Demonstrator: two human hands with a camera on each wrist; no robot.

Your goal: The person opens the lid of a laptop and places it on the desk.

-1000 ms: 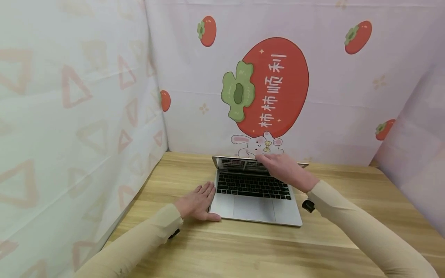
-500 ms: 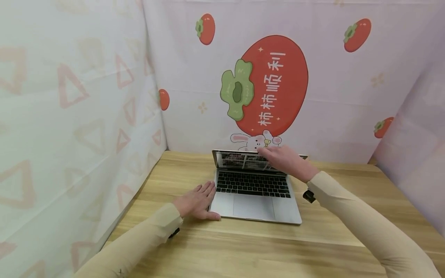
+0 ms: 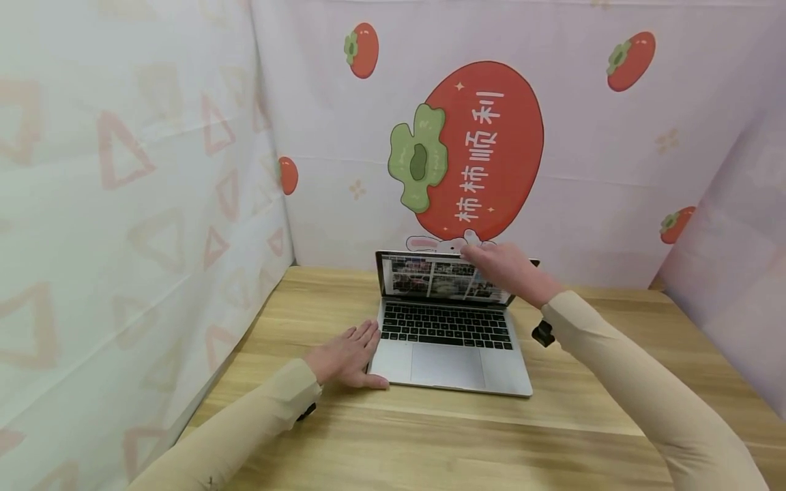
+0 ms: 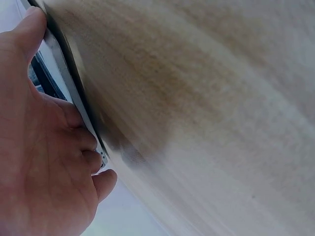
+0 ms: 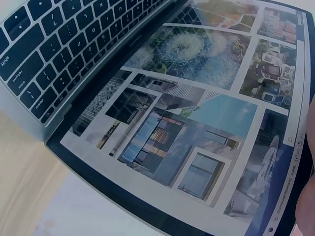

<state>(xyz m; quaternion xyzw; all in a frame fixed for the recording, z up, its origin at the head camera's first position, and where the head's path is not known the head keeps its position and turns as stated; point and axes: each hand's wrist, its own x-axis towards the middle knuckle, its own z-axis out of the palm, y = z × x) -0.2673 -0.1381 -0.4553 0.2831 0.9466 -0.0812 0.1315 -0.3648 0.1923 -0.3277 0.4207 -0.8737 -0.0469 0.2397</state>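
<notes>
A silver laptop (image 3: pixel 448 365) with a black keyboard stands on the wooden table, its lid raised and its lit screen (image 3: pixel 424 276) filled with picture tiles. My left hand (image 3: pixel 344 358) lies along the left side of the base, fingers fairly straight and thumb out at the front corner. In the left wrist view the hand (image 4: pixel 44 147) touches the base's edge. At the top edge of the lid, my right hand (image 3: pixel 506 269) pinches the rim. The right wrist view shows the screen (image 5: pixel 197 118) close up, with part of the fingers (image 5: pixel 307 196) at its rim.
The wooden table (image 3: pixel 430 436) extends around the laptop. Behind it hangs a pale cloth backdrop (image 3: pixel 589 143) with persimmon prints, and another cloth wall (image 3: pixel 141 239) borders the left side. Small black devices sit on both wrists.
The right hand has risen with the top edge of the lid, tilting the screen further back, so more of the picture tiles shows. The left hand stays in place beside the base.
</notes>
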